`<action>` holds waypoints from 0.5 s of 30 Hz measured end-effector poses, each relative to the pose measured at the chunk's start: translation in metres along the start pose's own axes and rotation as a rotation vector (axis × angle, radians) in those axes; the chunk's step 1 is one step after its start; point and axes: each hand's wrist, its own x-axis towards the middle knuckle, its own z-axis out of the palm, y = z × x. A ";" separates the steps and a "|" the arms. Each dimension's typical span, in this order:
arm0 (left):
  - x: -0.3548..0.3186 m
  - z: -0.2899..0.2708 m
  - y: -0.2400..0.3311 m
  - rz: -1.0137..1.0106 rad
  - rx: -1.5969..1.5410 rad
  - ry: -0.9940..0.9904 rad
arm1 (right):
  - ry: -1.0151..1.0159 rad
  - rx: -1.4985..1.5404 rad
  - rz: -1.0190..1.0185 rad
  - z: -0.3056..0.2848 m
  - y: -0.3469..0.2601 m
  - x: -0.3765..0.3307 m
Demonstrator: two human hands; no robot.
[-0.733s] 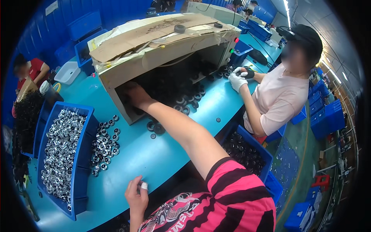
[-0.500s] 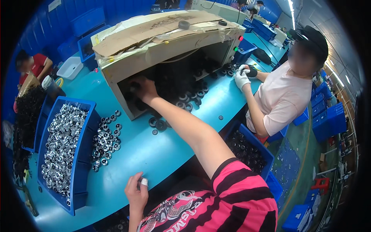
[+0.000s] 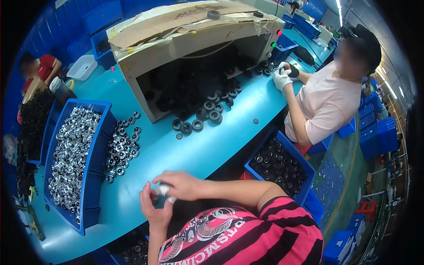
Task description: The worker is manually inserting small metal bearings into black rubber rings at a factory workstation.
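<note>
My two hands meet over the front edge of the table. My right hand [image 3: 182, 185] reaches in from the right, its fingers bent round toward the left hand. My left hand [image 3: 155, 212] is curled below and beside it, fingers up and thumb out. White wrapping shows at the fingers where they meet. A small thing between the fingertips is blurred and mostly covered. Nearest on the table are loose silver ring-shaped parts [image 3: 120, 150], beside a blue bin [image 3: 89, 185] heaped with more silver parts. Black rubber rings [image 3: 215, 116] spill from the mouth of a pale box-like housing [image 3: 143, 99].
A co-worker [image 3: 322, 92] with gloved hands [image 3: 282, 77] sits at the right. A blue bin of dark parts [image 3: 282, 165] stands below the table edge. At the left back are a white tray [image 3: 82, 67] and another person [image 3: 46, 70].
My right hand has come out of the housing and back to my left hand at the table's front edge. More black rings now lie at the housing's mouth.
</note>
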 end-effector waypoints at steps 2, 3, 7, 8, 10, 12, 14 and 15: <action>-0.004 0.001 0.000 0.130 0.061 0.013 | -0.100 0.015 0.025 0.017 -0.002 -0.009; -0.008 0.001 0.000 0.132 0.063 0.020 | -0.147 0.020 0.039 0.025 -0.002 -0.014; -0.020 -0.001 0.001 0.140 0.098 0.058 | -0.093 0.028 0.045 0.036 -0.010 -0.018; -0.020 -0.003 0.001 0.146 0.107 0.066 | -0.108 0.020 0.071 0.036 -0.013 -0.017; -0.017 -0.010 -0.002 0.179 0.124 0.071 | -0.103 0.025 0.075 0.041 -0.014 -0.012; -0.015 -0.015 -0.006 0.222 0.157 0.099 | -0.099 0.031 0.040 0.048 -0.012 -0.007; -0.012 -0.018 -0.011 0.237 0.187 0.165 | -0.158 -0.016 0.006 0.047 -0.018 0.007; -0.011 -0.021 -0.013 0.243 0.205 0.197 | -0.178 -0.065 -0.012 0.045 -0.021 0.015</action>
